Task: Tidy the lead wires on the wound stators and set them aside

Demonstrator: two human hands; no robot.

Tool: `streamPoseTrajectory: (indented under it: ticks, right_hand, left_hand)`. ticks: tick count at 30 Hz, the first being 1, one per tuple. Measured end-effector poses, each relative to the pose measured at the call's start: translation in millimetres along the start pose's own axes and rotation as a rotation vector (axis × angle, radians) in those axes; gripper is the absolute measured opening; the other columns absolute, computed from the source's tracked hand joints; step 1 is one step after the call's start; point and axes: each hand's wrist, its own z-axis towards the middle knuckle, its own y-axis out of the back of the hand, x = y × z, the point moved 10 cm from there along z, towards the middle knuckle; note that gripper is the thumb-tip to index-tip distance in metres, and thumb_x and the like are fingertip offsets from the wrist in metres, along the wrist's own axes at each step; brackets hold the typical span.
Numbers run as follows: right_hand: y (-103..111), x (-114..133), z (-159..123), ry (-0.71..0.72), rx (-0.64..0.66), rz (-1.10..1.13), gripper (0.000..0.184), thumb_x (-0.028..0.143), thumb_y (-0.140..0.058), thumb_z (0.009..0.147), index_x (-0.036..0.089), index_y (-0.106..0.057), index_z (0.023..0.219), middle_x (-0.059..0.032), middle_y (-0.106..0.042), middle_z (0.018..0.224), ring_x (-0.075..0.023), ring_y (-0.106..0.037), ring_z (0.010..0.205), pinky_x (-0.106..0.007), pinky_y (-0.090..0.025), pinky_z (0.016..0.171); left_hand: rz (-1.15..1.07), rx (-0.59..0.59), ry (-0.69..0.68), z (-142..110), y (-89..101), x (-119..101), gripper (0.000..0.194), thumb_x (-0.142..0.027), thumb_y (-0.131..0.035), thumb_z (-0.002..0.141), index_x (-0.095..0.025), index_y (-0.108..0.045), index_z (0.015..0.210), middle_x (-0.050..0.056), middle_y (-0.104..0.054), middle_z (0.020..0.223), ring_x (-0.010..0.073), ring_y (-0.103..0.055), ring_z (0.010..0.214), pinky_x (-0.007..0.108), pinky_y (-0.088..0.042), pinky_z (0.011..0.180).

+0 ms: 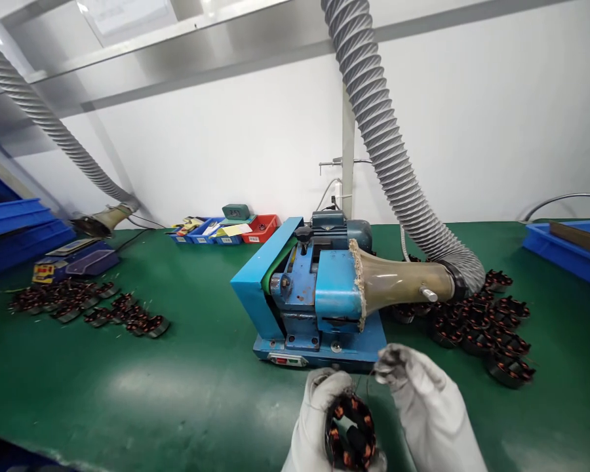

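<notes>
- Left: ring cluster [73, 300] on the desk [201, 373].
- Centre: blue machine [338, 285].
- Near side of it: my left grip [311, 419] clasps one copper-wound ring [358, 439].
- Just right: my right grip [415, 387], fingertips pinched on a thin wire [368, 385].
- Right: I see a ring pile [476, 324].

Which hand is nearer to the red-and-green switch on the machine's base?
Left. The left hand, holding a wound ring, is below and to the right of the switch; the right hand is farther off to the right.
</notes>
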Motion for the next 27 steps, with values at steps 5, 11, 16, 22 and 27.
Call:
streamPoseTrajectory:
  ticks: [5,11,16,22,27]
  right_hand:
    - [1,-31,-7,0.087,-0.018,-0.543,0.058,0.034,-0.085,0.043,0.02,-0.072,0.098,-0.0119,-0.074,0.099,-0.0328,-0.067,0.094,-0.037,-0.057,0.08]
    - [-13,-40,20,0.112,-0.015,-0.822,0.052,0.047,-0.074,0.06,0.018,-0.07,0.103,-0.0127,-0.072,0.104,-0.0314,-0.067,0.095,-0.041,-0.053,0.087]
    - [-26,-31,29,0.138,0.0,-0.845,0.045,0.049,-0.069,0.067,0.019,-0.069,0.1,-0.0114,-0.073,0.102,-0.0301,-0.068,0.092,-0.042,-0.054,0.086]
    - [-29,-29,29,0.106,-0.008,-0.774,0.044,0.048,-0.07,0.066,0.017,-0.07,0.098,-0.0112,-0.074,0.098,-0.03,-0.068,0.089,-0.041,-0.055,0.083]
    - [-22,-27,24,0.133,-0.047,-0.828,0.045,0.048,-0.071,0.064,0.017,-0.072,0.096,-0.0113,-0.075,0.096,-0.0303,-0.07,0.088,-0.039,-0.056,0.081]
  left_hand:
    - [-0.096,-0.157,0.095,16,-5.9,35,0.052,-0.01,-0.073,0.055,-0.027,-0.06,0.103,0.006,-0.061,0.112,0.0274,-0.055,0.107,0.038,-0.039,0.098]
    - [-0.308,-0.24,0.21,43,-14.9,64,0.035,-0.018,-0.066,0.065,-0.023,-0.055,0.098,0.005,-0.067,0.1,0.0209,-0.063,0.096,0.033,-0.048,0.089]
    - [-0.435,-0.222,0.2,59,-20.4,61,0.03,-0.018,-0.062,0.064,-0.024,-0.052,0.092,0.001,-0.068,0.093,0.0184,-0.065,0.087,0.034,-0.05,0.085]
    - [-0.386,-0.224,0.174,61,-21.1,56,0.027,-0.015,-0.06,0.066,-0.023,-0.053,0.091,0.0,-0.068,0.09,0.0143,-0.064,0.085,0.027,-0.05,0.082]
    - [-0.327,-0.194,0.163,55,-19.3,51,0.029,-0.014,-0.065,0.066,-0.022,-0.057,0.093,0.003,-0.069,0.094,0.0176,-0.064,0.089,0.03,-0.05,0.084]
